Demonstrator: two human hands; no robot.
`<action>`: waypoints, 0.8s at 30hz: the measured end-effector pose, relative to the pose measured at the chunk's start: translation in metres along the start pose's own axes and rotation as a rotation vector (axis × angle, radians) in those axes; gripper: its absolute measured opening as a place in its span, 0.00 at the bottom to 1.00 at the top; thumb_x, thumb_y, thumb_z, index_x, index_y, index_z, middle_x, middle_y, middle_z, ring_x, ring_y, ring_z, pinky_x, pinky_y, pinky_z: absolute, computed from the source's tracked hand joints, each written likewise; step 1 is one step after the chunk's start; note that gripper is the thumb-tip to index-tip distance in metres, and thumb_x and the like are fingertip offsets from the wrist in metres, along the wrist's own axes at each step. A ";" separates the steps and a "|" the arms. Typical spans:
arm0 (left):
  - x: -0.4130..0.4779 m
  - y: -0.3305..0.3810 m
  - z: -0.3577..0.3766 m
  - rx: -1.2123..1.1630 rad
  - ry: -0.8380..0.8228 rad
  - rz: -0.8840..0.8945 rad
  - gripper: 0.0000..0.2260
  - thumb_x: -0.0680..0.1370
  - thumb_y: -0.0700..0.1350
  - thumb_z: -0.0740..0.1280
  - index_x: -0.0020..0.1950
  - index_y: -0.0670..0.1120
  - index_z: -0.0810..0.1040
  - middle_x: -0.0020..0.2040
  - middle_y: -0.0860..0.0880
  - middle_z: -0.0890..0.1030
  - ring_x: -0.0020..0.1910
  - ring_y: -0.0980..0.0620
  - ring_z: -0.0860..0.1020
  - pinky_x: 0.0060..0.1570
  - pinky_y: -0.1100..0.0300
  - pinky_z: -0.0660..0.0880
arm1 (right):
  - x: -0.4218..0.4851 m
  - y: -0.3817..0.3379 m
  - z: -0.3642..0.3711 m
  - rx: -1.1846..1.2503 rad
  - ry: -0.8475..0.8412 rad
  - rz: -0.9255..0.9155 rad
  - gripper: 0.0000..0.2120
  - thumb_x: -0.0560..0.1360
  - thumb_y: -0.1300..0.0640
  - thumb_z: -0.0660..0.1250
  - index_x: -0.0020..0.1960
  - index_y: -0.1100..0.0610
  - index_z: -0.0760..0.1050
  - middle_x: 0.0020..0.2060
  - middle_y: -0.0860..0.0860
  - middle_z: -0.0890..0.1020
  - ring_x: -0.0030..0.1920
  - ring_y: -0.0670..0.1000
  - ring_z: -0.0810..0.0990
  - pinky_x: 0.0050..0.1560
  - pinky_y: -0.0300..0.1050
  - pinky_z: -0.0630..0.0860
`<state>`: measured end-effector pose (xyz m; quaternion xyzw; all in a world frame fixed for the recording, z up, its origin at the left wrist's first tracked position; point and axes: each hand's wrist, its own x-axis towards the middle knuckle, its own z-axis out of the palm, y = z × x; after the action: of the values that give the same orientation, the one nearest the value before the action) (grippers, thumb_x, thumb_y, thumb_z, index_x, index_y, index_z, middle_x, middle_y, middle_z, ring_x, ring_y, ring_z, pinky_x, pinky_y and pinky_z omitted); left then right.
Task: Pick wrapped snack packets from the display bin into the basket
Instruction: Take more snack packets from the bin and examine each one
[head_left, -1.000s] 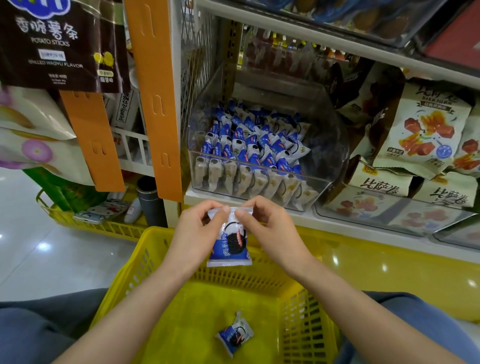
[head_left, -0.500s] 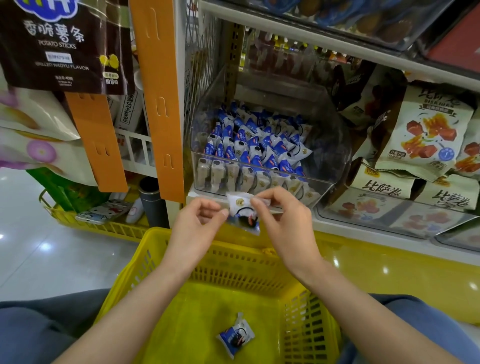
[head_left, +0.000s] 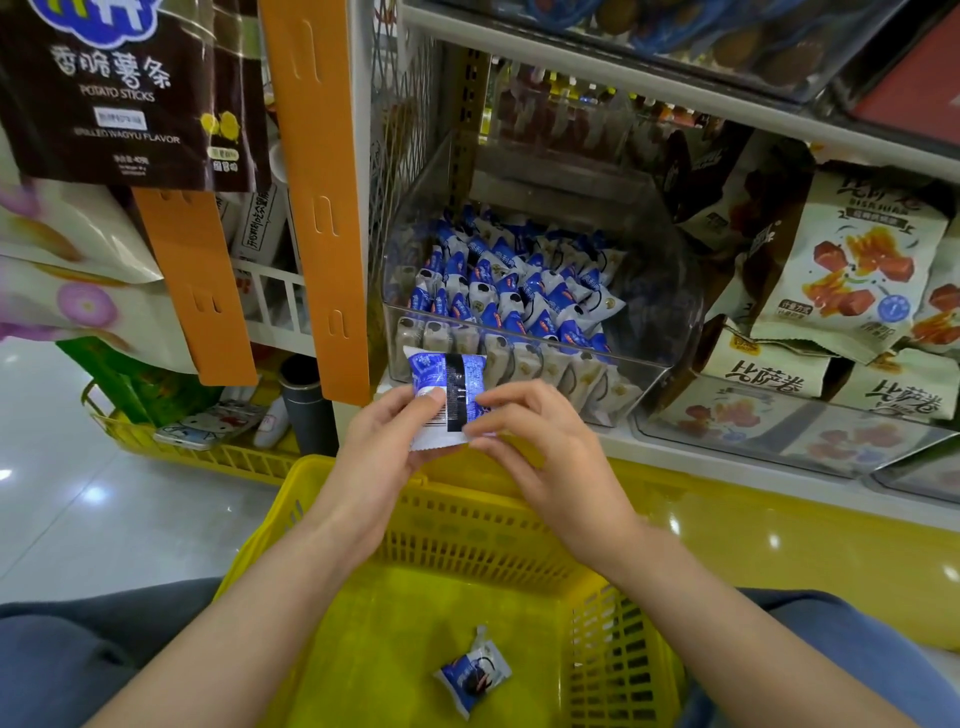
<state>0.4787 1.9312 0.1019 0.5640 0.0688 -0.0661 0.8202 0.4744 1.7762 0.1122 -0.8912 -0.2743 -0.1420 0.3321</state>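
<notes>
A: Orientation of held packet (head_left: 449, 395)?
B: Long axis near upright, top edge toward display bin (head_left: 670, 312); printed back with black strip facing camera. Hangs just above far rim of basket (head_left: 311, 483).
A: Grip?
B: Pinched low on both sides: left hand (head_left: 387, 447) with thumb on the face, right hand (head_left: 540, 457) with curled fingertips at right edge.
A: Count?
B: One held, one loose packet (head_left: 472, 673) on basket floor; heap in bin too dense to count.

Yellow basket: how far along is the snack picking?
Done: one packet lies on the floor of the yellow basket. In hand: the left hand and right hand pinch a second packet above its far rim. Left: the display bin holds many more packets.
</notes>
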 end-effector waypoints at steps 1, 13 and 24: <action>-0.001 0.001 0.001 0.029 0.021 0.010 0.09 0.77 0.44 0.63 0.55 0.47 0.79 0.50 0.48 0.84 0.50 0.51 0.81 0.51 0.54 0.77 | 0.000 -0.001 0.001 0.079 0.004 0.075 0.11 0.76 0.53 0.63 0.55 0.55 0.77 0.54 0.48 0.76 0.55 0.40 0.72 0.57 0.30 0.69; -0.005 -0.017 0.001 0.748 0.078 0.471 0.21 0.71 0.45 0.72 0.59 0.56 0.67 0.53 0.62 0.71 0.52 0.64 0.73 0.47 0.72 0.70 | 0.008 -0.003 0.003 0.824 0.013 0.783 0.09 0.77 0.56 0.63 0.54 0.59 0.73 0.45 0.51 0.84 0.41 0.44 0.83 0.44 0.44 0.80; -0.006 -0.021 -0.005 0.929 -0.023 0.574 0.12 0.76 0.42 0.65 0.58 0.53 0.72 0.51 0.60 0.76 0.49 0.64 0.75 0.47 0.76 0.69 | 0.005 -0.005 0.008 0.857 0.049 0.773 0.12 0.74 0.59 0.67 0.51 0.65 0.68 0.49 0.58 0.79 0.39 0.46 0.83 0.34 0.38 0.79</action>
<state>0.4690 1.9287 0.0815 0.8624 -0.1333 0.1311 0.4704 0.4767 1.7864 0.1111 -0.7090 0.0460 0.0928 0.6976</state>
